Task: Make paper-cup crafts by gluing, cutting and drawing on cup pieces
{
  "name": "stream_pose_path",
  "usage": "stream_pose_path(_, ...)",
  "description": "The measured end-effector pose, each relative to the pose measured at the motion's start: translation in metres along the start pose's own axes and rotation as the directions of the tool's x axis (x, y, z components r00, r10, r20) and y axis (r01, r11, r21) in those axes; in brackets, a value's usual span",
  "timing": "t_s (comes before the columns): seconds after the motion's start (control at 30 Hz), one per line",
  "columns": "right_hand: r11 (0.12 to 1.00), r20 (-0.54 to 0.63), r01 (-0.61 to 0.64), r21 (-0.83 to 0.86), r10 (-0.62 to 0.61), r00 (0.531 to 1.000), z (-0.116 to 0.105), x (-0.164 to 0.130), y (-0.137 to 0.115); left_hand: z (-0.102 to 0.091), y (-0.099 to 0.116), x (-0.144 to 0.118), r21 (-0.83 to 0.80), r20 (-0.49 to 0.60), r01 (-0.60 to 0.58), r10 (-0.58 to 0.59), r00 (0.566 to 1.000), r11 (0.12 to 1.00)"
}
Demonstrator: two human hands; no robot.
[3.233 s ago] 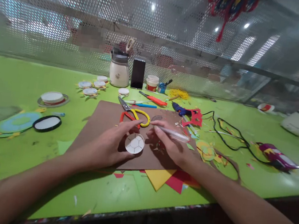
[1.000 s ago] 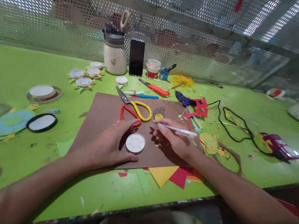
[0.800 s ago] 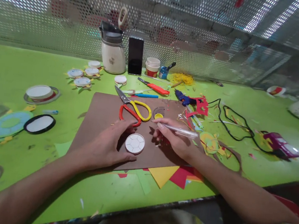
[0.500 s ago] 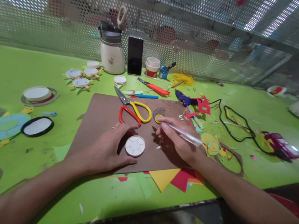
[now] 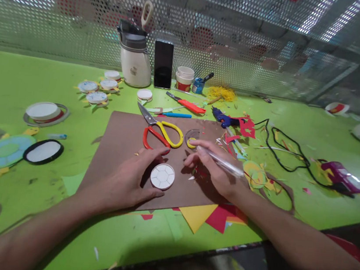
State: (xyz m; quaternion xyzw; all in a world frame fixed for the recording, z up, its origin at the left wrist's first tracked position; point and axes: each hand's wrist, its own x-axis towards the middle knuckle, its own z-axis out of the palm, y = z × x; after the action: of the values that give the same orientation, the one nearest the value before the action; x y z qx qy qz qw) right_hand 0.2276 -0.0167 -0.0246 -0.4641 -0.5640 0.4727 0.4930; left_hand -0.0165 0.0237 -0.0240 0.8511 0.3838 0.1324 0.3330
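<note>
While flat on board, white disc (image 5: 162, 176) just right of left hand (image 5: 124, 179) (touching).

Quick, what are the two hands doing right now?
Left hand: open, resting flat on the brown board, fingers curved around the white disc.
Right hand: closed, holding a clear pen.

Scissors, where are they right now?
Head view: the scissors lie on the brown board at centre, just beyond the left hand and the white disc, left of the right hand.
</note>
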Motion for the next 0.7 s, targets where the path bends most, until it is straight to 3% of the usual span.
stream_pose_path(0.5, 0.960, -0.020, 0.068, -0.271, -0.077, 0.997, 0.003, -0.008, -0.014, -0.009, -0.001, -0.001, -0.109, 0.007, -0.007, 0.008, 1.000, 0.994)
stream_pose_path(0.7, 0.973, -0.013, 0.067, -0.220, -0.072, 0.997, -0.001, -0.008, -0.012, -0.011, -0.002, -0.002, -0.124, 0.005, -0.031, 0.032, 0.999, 0.992)
